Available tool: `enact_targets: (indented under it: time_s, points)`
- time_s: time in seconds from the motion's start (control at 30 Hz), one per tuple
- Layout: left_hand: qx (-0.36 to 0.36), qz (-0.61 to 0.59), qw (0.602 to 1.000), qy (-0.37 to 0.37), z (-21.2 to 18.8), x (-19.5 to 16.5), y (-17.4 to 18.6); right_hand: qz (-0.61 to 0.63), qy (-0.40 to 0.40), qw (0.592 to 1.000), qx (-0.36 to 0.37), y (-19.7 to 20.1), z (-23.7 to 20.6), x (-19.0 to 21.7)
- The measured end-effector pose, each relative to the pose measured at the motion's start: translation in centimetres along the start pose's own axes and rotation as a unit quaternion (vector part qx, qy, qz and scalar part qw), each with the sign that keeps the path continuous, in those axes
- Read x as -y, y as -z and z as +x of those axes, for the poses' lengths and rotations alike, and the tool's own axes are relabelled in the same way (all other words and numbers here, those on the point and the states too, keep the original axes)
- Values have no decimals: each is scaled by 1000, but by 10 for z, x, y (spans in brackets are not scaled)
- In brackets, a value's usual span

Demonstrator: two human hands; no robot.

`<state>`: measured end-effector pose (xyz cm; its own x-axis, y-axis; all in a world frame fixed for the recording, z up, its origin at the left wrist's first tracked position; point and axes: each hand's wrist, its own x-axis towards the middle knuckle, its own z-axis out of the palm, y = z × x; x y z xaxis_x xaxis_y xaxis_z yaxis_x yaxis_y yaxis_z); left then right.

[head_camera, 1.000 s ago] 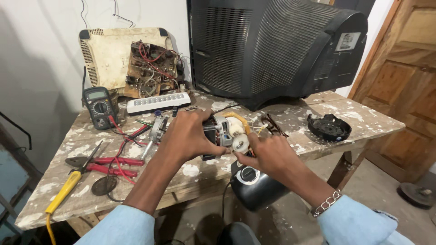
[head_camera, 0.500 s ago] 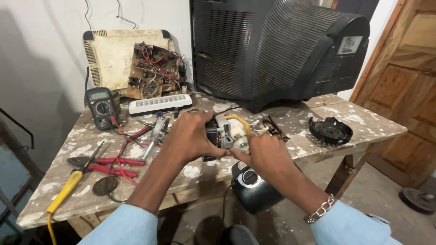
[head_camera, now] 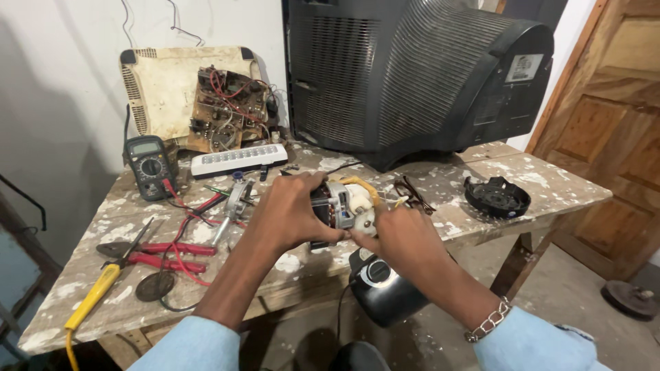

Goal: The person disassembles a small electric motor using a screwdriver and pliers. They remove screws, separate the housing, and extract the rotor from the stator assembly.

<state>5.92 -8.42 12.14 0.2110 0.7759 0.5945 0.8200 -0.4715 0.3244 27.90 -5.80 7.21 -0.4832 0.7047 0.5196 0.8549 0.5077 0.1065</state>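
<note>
A small electric motor sits in both hands above the near edge of the desk, roughly at its middle. The motor shows a dark laminated core with copper-coloured windings, a silvery metal bracket on its right face, a pale round end piece and a yellow sleeved wire arching over its top. The left hand wraps around the motor's left side, fingers curled over the top and thumb underneath, gripping it firmly. The right hand closes on the motor's near right end, its fingertips pinching at the pale end piece; a chain bracelet hangs on that wrist.

Just below the hands, at the near side of the desk, a black rounded housing with a ringed knob hangs under the edge. To the left lie red-handled pliers, a yellow-handled screwdriver and a multimeter with red leads. Farther back stand an opened cream casing with a circuit board, a white remote-like bar and a large dark television set. A black round part rests at the right.
</note>
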Motion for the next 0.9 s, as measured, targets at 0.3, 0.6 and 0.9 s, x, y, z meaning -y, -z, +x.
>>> enact_targets:
  time_s: [0.3, 0.6, 0.9]
  points:
    - [1, 7, 1000, -14, 2, 4, 7, 46, -21, 995, 82, 2, 1, -5]
    - [-11, 1, 1000, -10, 1, 1, 7, -67, 59, 996, -11, 1, 4, -1]
    - [3, -18, 1000, -17, 1, 1, 5, -87, 92, 989, -82, 2, -11, 4]
